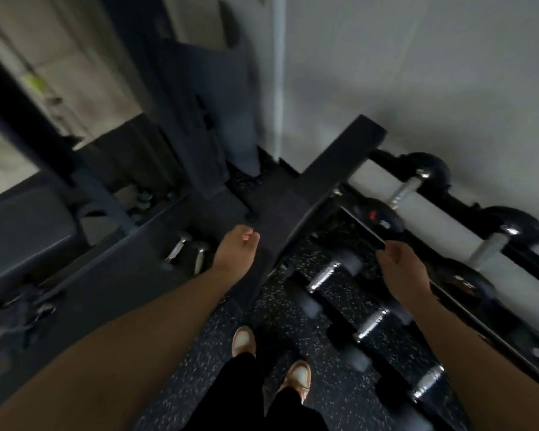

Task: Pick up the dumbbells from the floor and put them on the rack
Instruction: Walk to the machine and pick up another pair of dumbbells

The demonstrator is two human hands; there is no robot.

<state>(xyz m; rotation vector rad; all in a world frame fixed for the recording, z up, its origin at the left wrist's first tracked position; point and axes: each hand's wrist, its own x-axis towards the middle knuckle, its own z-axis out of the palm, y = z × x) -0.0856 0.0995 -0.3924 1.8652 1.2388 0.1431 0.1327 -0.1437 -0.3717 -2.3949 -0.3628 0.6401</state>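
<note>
Three black dumbbells with chrome handles lie in a row on the speckled floor: one [325, 276] nearest the rack's end, one [372, 325] in the middle, one [428, 384] closest to me. The black rack [339, 169] runs along the wall at right and carries two dumbbells [406, 189] [487, 247]. My left hand [235, 250] hovers over the rack's end post with fingers loosely curled and nothing in it. My right hand [402, 270] hangs above the floor dumbbells, fingers apart, holding nothing. The frame is blurred.
A dark bench or shelf [122, 275] at left holds two small chrome-handled dumbbells [187, 250]. A padded seat [22, 228] is at far left. My two shoes [271, 362] stand on the rubber floor. A grey wall [417, 73] rises behind the rack.
</note>
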